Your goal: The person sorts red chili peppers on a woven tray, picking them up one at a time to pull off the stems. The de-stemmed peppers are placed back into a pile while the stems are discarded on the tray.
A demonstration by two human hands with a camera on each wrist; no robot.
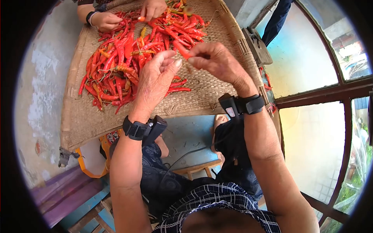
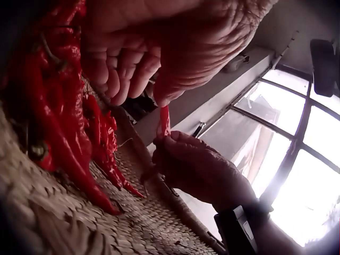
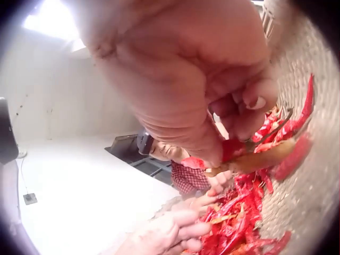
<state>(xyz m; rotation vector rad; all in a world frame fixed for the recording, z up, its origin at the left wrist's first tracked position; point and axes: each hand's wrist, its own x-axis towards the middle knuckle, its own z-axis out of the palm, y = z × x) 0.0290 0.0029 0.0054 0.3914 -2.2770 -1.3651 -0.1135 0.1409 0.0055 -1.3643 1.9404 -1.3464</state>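
Observation:
A red chili pepper (image 1: 181,49) is pinched between the thumb and fingers of my right hand (image 1: 219,64), over the woven tray's near right part. The same chili (image 2: 165,119) shows as a short red length above the right fingers in the left wrist view. My left hand (image 1: 155,79) hovers close beside it, fingers loosely bent and thumb raised. In the right wrist view, the left hand (image 3: 170,234) appears apart from the chili, over the heap. Many red chilies (image 1: 116,83), some orange or yellowish, lie heaped to the left and beyond my hands.
The woven tray (image 1: 93,122) spans the space before me, its raised rim (image 1: 237,35) at right. Across it, another person's hands (image 1: 105,21) work at the heap. A glazed window (image 1: 314,147) stands at right, a wooden stool (image 1: 198,169) below, an orange-edged bag (image 1: 93,159) at left.

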